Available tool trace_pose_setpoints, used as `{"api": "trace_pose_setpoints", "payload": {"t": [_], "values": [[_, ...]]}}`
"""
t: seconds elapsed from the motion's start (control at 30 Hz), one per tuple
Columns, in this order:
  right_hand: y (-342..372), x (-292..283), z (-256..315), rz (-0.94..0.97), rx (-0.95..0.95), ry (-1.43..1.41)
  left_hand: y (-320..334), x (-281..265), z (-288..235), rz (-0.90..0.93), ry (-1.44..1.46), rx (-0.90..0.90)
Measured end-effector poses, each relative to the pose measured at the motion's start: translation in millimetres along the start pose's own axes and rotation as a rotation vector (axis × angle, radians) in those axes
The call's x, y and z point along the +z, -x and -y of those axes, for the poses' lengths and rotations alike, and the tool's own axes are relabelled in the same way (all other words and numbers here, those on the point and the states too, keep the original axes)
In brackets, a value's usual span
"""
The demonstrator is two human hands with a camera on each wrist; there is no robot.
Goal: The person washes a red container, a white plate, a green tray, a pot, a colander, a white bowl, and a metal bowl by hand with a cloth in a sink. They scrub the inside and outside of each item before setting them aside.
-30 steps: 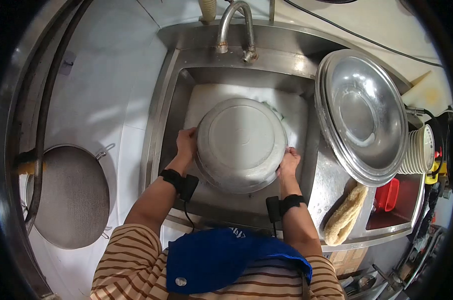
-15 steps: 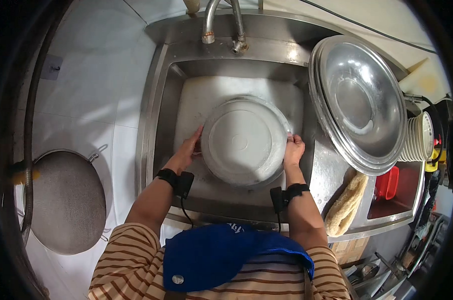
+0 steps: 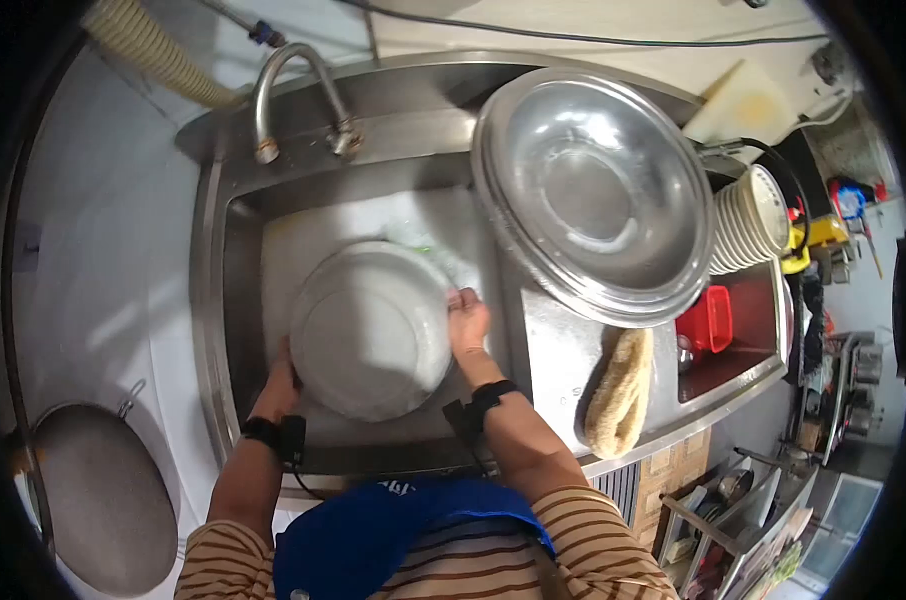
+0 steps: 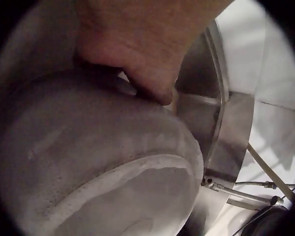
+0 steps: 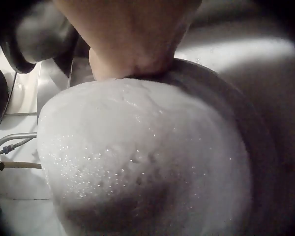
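An upturned round basin (image 3: 373,330), coated with whitish suds, is held low in the sink (image 3: 208,300) in the head view. My left hand (image 3: 277,385) grips its left edge; most of those fingers are hidden behind the basin. On the opposite side, my right hand (image 3: 468,322) holds the right edge. The left wrist view shows the left thumb (image 4: 157,91) against the basin's side, near its raised base ring (image 4: 113,179). Foam and small bubbles cover the basin wall (image 5: 142,147) in the right wrist view, and the right fingers are hidden beyond it.
Stacked metal basins (image 3: 593,190) lean on the right counter, beside a tan loofah (image 3: 621,395). Stacked bowls (image 3: 751,220) and a red container (image 3: 711,320) are further right. A faucet (image 3: 303,95) rises behind the sink; a mesh strainer (image 3: 103,500) hangs at left.
The head view has swung right, so the sink and basin appear further left. Both hands keep holding the basin, whose tilt has shifted slightly.
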State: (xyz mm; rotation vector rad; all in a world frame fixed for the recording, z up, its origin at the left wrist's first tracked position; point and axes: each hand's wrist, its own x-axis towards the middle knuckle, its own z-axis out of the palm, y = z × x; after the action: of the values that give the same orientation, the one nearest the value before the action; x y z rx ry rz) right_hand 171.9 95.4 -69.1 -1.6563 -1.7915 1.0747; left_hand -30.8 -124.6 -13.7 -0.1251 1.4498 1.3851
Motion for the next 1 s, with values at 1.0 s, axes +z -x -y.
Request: {"api": "trace_pose_setpoints", "payload": {"t": [1.0], "values": [[89,-72,154,0.394,-1.945,0.179,45,-5,-59,0.192,-0.063,-0.479]]}}
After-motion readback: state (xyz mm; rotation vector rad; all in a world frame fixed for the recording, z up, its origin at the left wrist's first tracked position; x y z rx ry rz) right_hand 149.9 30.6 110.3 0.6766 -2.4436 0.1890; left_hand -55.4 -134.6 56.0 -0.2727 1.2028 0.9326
